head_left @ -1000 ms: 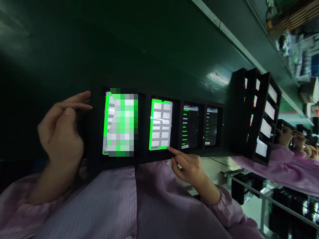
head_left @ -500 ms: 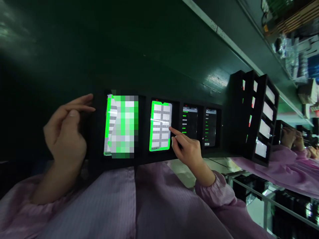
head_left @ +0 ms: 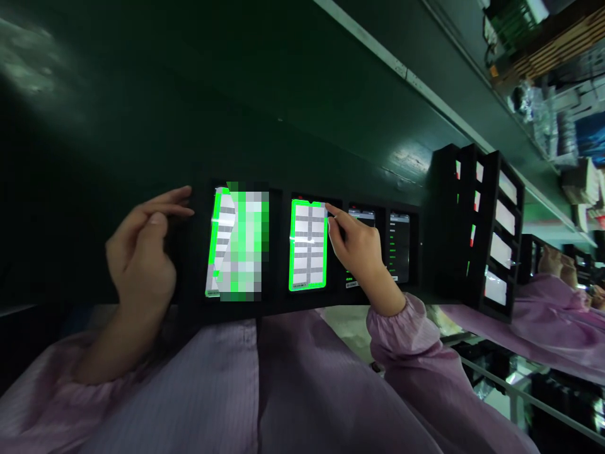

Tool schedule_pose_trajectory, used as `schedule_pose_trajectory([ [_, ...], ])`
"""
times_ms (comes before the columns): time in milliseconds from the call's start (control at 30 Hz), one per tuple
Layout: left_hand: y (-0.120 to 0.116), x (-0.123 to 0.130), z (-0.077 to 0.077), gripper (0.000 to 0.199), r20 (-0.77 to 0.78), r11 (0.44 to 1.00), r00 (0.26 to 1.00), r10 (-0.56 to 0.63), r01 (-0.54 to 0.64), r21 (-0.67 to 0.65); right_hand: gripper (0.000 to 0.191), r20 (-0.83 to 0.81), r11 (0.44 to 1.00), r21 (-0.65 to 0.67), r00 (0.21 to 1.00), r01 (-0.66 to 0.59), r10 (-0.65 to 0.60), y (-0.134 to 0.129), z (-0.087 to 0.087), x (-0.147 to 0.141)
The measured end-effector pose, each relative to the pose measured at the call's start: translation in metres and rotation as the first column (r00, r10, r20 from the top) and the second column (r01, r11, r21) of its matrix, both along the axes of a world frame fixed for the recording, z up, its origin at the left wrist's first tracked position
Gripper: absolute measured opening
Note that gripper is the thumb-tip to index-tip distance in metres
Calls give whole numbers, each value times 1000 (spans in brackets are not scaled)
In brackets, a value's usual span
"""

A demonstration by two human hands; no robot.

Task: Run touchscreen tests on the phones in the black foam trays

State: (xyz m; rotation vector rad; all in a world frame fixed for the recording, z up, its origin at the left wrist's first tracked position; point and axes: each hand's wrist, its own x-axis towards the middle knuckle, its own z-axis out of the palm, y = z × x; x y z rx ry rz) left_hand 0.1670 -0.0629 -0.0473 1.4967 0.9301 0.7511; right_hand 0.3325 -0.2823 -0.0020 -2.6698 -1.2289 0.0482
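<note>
On the black tray (head_left: 283,299), the phone (head_left: 302,252) got greener edges and looks nearly done, right hand (head_left: 362,246) pointing, left hand (head_left: 144,255) loose.

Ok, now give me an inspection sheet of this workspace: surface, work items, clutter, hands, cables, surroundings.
Surface: smooth dark green tabletop, glossy in places.
Work items: long black four-slot tray; two bright green-bordered screens, the first partly pixelated, the second plain; two darker screens with small text lines.
Clutter: upright black trays with bright panels, to the right.
Left hand: empty, at the tray's left end.
Right hand: index finger at the second screen's upper right corner; contact unclear.
Cables: none clearly seen.
Surroundings: another person's pink sleeve.
</note>
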Motion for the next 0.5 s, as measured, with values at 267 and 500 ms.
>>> schedule_pose_trajectory([
  [267,0,-2,5,22,-72,1000,997,-17,18,10,39,20,997,7,997,-74,74,8,-3,-6],
  [500,0,2,1,22,-34,999,999,28,-28,-22,39,20,991,32,991,-133,132,16,-10,-9],
])
